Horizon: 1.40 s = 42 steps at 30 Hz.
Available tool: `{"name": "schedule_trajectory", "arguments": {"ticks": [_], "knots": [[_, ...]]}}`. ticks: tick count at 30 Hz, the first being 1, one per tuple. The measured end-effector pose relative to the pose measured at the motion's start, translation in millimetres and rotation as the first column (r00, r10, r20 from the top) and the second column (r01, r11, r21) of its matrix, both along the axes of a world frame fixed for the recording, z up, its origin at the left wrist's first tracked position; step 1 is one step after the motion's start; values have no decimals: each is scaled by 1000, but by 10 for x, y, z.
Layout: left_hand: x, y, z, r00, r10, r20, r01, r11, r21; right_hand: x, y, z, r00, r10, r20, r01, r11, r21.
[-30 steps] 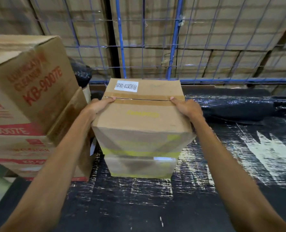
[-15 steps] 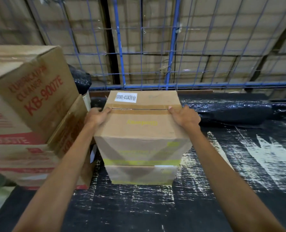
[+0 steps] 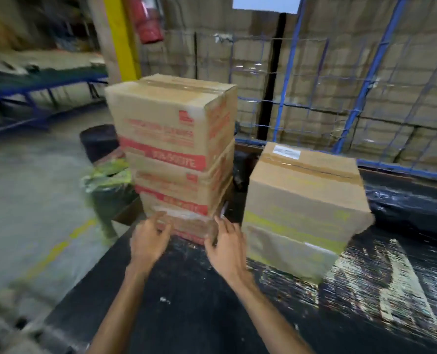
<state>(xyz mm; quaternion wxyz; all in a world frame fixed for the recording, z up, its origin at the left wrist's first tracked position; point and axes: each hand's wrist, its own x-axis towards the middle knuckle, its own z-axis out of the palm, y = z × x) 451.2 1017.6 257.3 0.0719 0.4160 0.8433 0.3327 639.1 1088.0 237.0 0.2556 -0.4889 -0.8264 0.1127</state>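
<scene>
A stack of three red-printed cardboard boxes [image 3: 171, 149] stands on the black plastic-covered platform [image 3: 199, 302]. My left hand [image 3: 148, 241] and my right hand [image 3: 225, 246] are both empty, fingers spread, at the foot of this stack near the bottom box [image 3: 184, 223]; the blur hides whether they touch it. To the right stand two plain brown boxes, one on the other, the upper box [image 3: 304, 190] with a white label and yellow tape, the lower box [image 3: 289, 251] under it. Neither hand touches them.
A blue wire-mesh fence [image 3: 340, 103] backs the platform, with wrapped cartons behind it. Left of the platform lies concrete floor [image 3: 28, 200] with a yellow line, a black bin [image 3: 97, 141] and a yellow column [image 3: 120, 37]. Black wrap is bunched at the right [image 3: 411, 205].
Both hands have let go of the plain brown box and moved left and down to the base of the red-printed stack. The view has swung left.
</scene>
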Motion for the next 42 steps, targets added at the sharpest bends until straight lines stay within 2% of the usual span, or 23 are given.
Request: {"name": "schedule_trajectory", "arguments": {"ticks": [3,5,7,11,12,15,18,20,25,34,37,42], "knots": [[-703,-1186,-204,980,196,26,-196,981,-8,-810,-724,-218,967,250,55,-239,959,-149],[-1137,-2184,-239,920,390,35,-389,921,-19,-1417,-1373,-275,901,425,88,-400,891,-213],[-1355,-2922,-244,875,483,-8,-483,875,-5,-1820,-1820,-326,844,530,79,-496,829,-257],[-1583,-4853,-222,671,741,-11,-741,671,-14,-2831,-3290,-407,599,798,71,-755,591,-284],[-1587,-5382,-209,598,801,-10,-801,598,-20,-3065,-3784,-404,510,858,62,-814,504,-289],[-1511,-6335,-220,477,879,29,-878,477,-41,-3494,-4762,-390,330,944,20,-884,316,-345],[-1399,-7116,-247,339,939,58,-939,342,-45,-3812,-5581,-348,195,981,14,-908,186,-376],[-1383,-7397,-227,304,951,49,-951,306,-33,-4014,-5914,-319,146,989,13,-915,140,-377],[-1812,-7952,-298,232,965,124,-970,239,-43,-4748,-6573,-434,105,994,-4,-917,96,-387],[-3477,-8659,-512,212,948,239,-971,231,-57,-6389,-7206,-764,165,985,-47,-883,126,-451],[-4002,-8866,-554,208,935,288,-970,235,-64,-6888,-7371,-801,159,985,-66,-865,107,-490],[-4845,-9262,-656,172,929,328,-971,217,-105,-7649,-7636,-922,203,977,-65,-834,138,-535]]}}
